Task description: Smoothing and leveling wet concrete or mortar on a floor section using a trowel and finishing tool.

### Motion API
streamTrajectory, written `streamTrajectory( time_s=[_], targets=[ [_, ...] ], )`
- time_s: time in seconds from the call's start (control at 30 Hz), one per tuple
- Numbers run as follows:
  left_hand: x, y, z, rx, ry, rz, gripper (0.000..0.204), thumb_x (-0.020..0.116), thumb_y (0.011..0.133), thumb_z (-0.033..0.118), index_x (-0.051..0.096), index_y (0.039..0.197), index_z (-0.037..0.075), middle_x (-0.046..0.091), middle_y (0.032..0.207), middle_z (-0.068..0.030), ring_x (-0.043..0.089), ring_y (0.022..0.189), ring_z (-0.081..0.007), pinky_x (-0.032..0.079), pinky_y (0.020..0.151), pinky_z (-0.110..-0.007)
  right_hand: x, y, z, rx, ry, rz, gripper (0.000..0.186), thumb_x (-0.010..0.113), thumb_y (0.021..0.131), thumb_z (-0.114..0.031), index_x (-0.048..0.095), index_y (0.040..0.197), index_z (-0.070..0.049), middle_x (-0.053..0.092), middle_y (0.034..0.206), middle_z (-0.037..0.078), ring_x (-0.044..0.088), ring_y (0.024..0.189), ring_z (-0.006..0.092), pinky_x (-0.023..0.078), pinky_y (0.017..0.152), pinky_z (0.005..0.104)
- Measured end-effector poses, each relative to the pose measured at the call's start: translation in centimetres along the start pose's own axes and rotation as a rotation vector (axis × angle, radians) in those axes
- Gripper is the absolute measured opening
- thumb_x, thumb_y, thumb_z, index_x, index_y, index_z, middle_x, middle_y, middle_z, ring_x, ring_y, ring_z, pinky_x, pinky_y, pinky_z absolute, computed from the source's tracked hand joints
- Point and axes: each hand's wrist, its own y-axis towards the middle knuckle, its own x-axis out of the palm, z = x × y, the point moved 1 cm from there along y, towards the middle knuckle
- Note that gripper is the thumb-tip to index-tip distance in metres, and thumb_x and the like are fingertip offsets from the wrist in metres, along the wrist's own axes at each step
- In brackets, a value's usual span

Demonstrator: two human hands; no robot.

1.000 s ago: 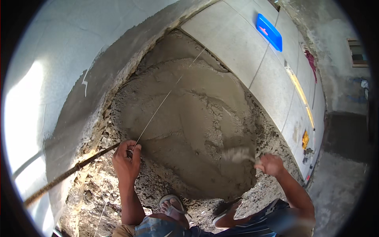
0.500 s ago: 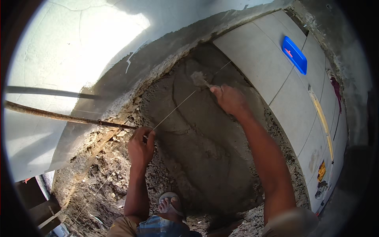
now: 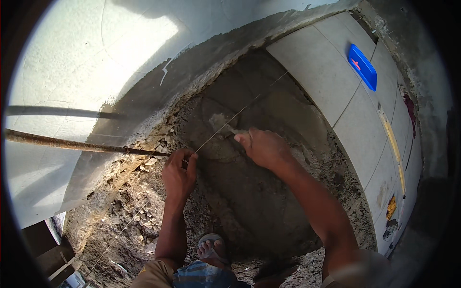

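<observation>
My left hand (image 3: 179,175) pinches the thin string (image 3: 206,142) beside the end of a rusty metal rod (image 3: 86,143); whether it also grips the rod is unclear. The string runs diagonally over grey wet mortar (image 3: 245,201) toward the tiles. My right hand (image 3: 264,149) is closed on the handle of a trowel (image 3: 218,122), whose mortar-coated blade lies on the mortar under or beside the string, a short way up and right from my left hand.
A cracked wall (image 3: 67,72) borders the left. Tiled floor (image 3: 317,67) on the right bears a blue tray (image 3: 369,74), a yellow bar (image 3: 389,134), a yellow object (image 3: 391,206) and dark red cloth (image 3: 410,110). My sandalled foot (image 3: 211,252) stands on rubble below.
Since a second ago the trowel in my right hand has swept up and left across the mortar, lately down-left. My left hand keeps hold of the string. The view has shifted.
</observation>
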Motion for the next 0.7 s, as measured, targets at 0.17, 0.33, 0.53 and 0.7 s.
streamTrajectory(
  time_s=[0.17,0.33,0.53,0.7],
  targets=[
    [-0.1,0.0,-0.3,-0.022,-0.012,-0.027,0.011,0.072,0.093,0.015,0.071,0.094,0.004,0.073,0.088,-0.0122,0.071,0.070,-0.0263,0.055,0.064,-0.038,-2.5,2.2,2.9,0.063,-0.088,0.081,0.056,0.051,0.103,-0.055,0.068,0.116,-0.003,0.072,0.110,0.026,0.067,0.109,0.0460,0.053,0.094,0.0549],
    [-0.3,0.2,-0.5,-0.005,-0.047,-0.031,0.012,0.072,0.093,0.015,0.071,0.094,0.003,0.072,0.087,-0.0129,0.070,0.069,-0.0255,0.054,0.064,-0.037,-7.2,8.0,7.4,0.122,-0.107,0.281,0.060,0.047,0.104,-0.055,0.068,0.115,0.000,0.073,0.109,0.025,0.069,0.106,0.0444,0.054,0.091,0.0537],
    [-0.3,0.1,-0.3,-0.037,-0.044,-0.063,0.012,0.072,0.092,0.014,0.072,0.094,0.002,0.073,0.087,-0.0130,0.070,0.069,-0.0248,0.054,0.064,-0.036,-9.0,6.8,7.5,0.316,0.311,-0.047,0.066,0.045,0.105,-0.057,0.069,0.105,0.005,0.073,0.091,0.023,0.071,0.093,0.0426,0.055,0.085,0.0521],
    [-0.6,0.2,-1.0,-0.035,-0.043,-0.053,0.012,0.071,0.092,0.013,0.072,0.093,0.002,0.073,0.086,-0.0132,0.070,0.069,-0.0243,0.053,0.063,-0.035,-3.4,-7.3,10.1,-0.089,-0.105,0.017,0.061,0.048,0.104,-0.059,0.062,0.100,-0.001,0.068,0.080,0.024,0.069,0.074,0.0454,0.054,0.069,0.0553]
  ],
)
